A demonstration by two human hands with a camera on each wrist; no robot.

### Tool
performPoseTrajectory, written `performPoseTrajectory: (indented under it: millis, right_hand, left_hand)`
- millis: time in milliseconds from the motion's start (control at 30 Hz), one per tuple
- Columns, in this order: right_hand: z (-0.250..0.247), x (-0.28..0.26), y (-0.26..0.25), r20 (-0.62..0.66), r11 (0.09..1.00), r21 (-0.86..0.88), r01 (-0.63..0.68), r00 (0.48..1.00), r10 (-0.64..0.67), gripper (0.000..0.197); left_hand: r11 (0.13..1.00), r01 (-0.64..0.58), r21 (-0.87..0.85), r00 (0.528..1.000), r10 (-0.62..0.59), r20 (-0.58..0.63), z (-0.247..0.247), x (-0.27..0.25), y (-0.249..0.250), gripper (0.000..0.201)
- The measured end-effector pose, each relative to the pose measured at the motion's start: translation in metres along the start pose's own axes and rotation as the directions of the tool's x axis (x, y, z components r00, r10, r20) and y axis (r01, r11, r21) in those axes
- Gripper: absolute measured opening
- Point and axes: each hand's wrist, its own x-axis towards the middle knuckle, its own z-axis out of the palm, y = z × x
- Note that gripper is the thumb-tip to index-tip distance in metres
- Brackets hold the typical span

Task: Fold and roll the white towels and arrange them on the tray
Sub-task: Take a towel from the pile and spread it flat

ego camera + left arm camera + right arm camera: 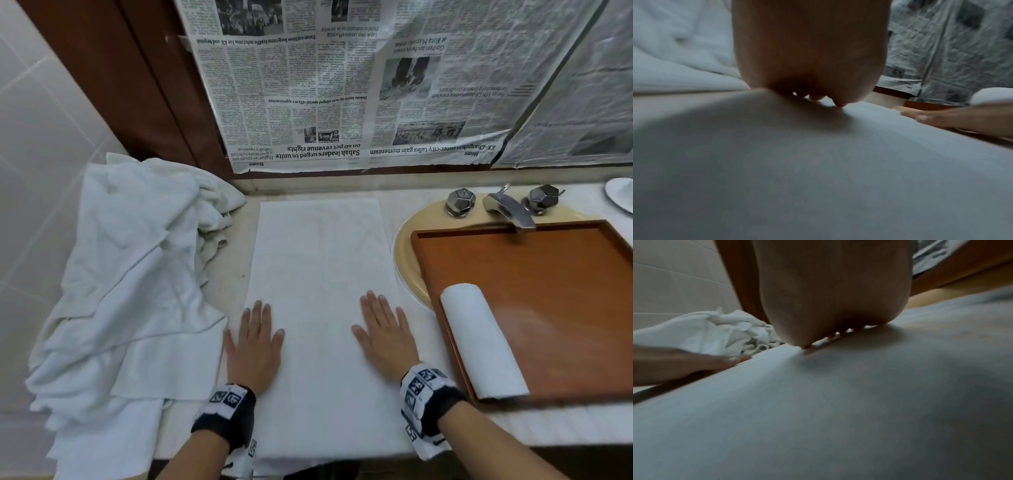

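A folded white towel (322, 274) lies flat as a long strip on the counter, running away from me. My left hand (255, 342) presses flat on its near left part, fingers straight. My right hand (385, 335) lies flat on its near right part, fingers spread. One rolled white towel (483, 339) rests on the left side of the brown wooden tray (548, 274), which sits over the sink. In the left wrist view my left hand (809, 65) rests on the towel (818, 162); in the right wrist view my right hand (834, 296) does likewise on the towel (838, 402).
A heap of unfolded white towels (130, 267) covers the counter's left end and hangs over its edge. The tap (510, 209) and two knobs stand behind the tray. Newspaper (359, 85) covers the wall behind. A white dish (621, 195) sits at far right.
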Motion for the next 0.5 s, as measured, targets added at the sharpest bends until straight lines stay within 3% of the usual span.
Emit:
performPoseTrajectory:
  millis: [100, 167, 333, 400, 500]
  right_hand:
    - [-0.007, -0.002, 0.016, 0.009, 0.994, 0.012, -0.107, 0.994, 0.106, 0.085]
    - [-0.009, -0.01, 0.018, 0.012, 0.987, 0.001, -0.164, 0.986, 0.164, 0.08]
    - [0.012, -0.062, -0.022, -0.021, 0.999, 0.043, 0.019, 1.0, -0.018, 0.074]
    - [0.025, -0.078, -0.035, -0.002, 0.999, 0.033, 0.033, 0.999, -0.033, 0.068]
    - [0.037, -0.086, -0.03, -0.03, 1.0, 0.005, 0.008, 1.0, -0.007, 0.071]
  left_hand:
    - [1.0, 0.022, 0.02, 1.0, -0.022, 0.012, -0.003, 0.0, -0.015, 0.089]
    - [0.998, 0.026, -0.062, 0.999, -0.027, -0.016, -0.011, -0.007, -0.015, 0.085]
    - [0.995, -0.047, -0.087, 0.998, 0.05, 0.036, 0.004, -0.05, -0.004, 0.081]
    - [0.993, -0.094, -0.066, 0.996, 0.094, -0.013, 0.016, -0.061, -0.007, 0.076]
    - [0.995, -0.071, -0.071, 0.996, 0.066, -0.064, 0.02, -0.066, -0.025, 0.071]
